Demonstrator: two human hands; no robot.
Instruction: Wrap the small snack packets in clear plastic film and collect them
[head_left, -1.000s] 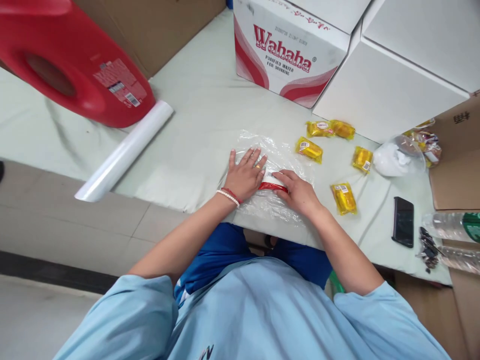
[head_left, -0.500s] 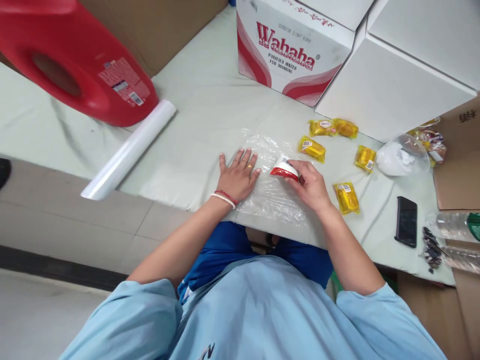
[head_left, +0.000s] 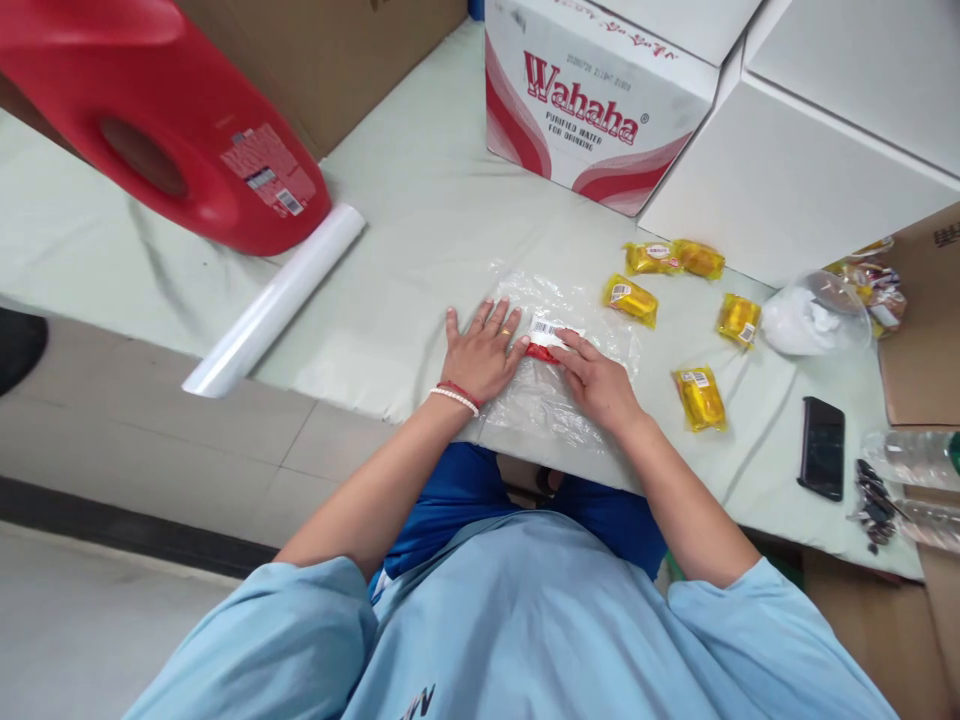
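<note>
A sheet of clear plastic film (head_left: 559,405) lies on the pale green table cloth (head_left: 420,230) in front of me. My left hand (head_left: 480,350) rests flat on the film's left part, fingers spread, a ring on one finger and bead bracelets at the wrist. My right hand (head_left: 592,375) presses a small red and white packet (head_left: 547,335) onto the film, fingers curled over it. The packet's barcode label faces up, right beside my left fingertips.
Several yellow snack packets (head_left: 699,397) lie to the right. A film roll (head_left: 274,300) and red jug (head_left: 161,130) sit at left. A Wahaha carton (head_left: 592,100) and white boxes (head_left: 795,180) stand behind. A black phone (head_left: 822,447), white bag (head_left: 806,320) and bottles (head_left: 911,455) are far right.
My right hand lifted the red packet off the film to the right, then set it back down against my left fingertips. My left hand stayed flat.
</note>
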